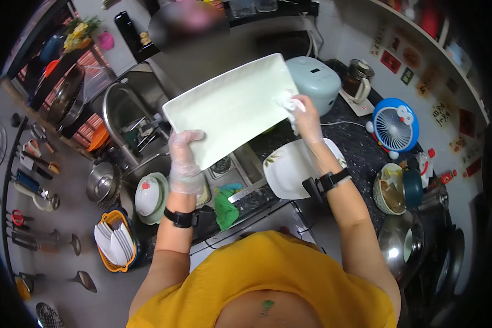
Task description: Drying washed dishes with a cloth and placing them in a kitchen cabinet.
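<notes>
A long white rectangular plate (pixel 233 110) is held up, tilted, over the sink. My left hand (pixel 184 158), in a clear plastic glove, grips its near left corner with the thumb on the upper face. At the plate's right end, my right hand (pixel 307 119), gloved too, presses a crumpled white cloth or tissue (pixel 288 102) against the edge. Whether the right fingers also hold the plate from beneath cannot be seen. Under my right forearm, a white square plate (pixel 287 172) with a leaf pattern lies on the dark counter.
A steel faucet (pixel 117 119) rises left of the sink. Bowls (pixel 149 197) and an orange basket of white dishes (pixel 115 242) stand at left. A green cloth (pixel 226 207) hangs over the front edge. Rightward are a rice cooker (pixel 313 84), a glass kettle (pixel 357 82) and a blue fan (pixel 395 123).
</notes>
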A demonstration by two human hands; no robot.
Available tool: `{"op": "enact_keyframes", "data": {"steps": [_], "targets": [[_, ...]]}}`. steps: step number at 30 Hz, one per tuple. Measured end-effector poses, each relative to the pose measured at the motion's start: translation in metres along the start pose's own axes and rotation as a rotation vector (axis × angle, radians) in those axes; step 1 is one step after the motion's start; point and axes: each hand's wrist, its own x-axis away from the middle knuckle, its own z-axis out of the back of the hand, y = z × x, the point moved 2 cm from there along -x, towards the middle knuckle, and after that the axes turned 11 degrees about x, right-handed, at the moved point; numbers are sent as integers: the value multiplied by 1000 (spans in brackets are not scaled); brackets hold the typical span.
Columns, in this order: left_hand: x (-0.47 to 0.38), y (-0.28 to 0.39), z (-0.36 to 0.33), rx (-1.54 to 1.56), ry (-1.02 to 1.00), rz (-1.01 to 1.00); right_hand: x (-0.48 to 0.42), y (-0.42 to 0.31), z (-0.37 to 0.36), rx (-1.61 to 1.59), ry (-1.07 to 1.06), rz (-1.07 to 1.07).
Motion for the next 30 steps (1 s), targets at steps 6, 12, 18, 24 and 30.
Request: {"op": "enact_keyframes", "data": {"steps": [6,12,18,24,30], "targets": [[2,-22,-23,84,12,-125,50,-40,-67,-623,13,-106],[-4,-24,-34,27,-191,-17,46,-50,-55,-364,-20,171],[-26,4,-28,-32,-499,201,18,-54,7,21,-167,250],[-23,-11,-67,-34,-148,154,23,-79,12,306,-297,508],[-27,-28,-61,281,28,44,21,-74,20,377,-269,661]]}}
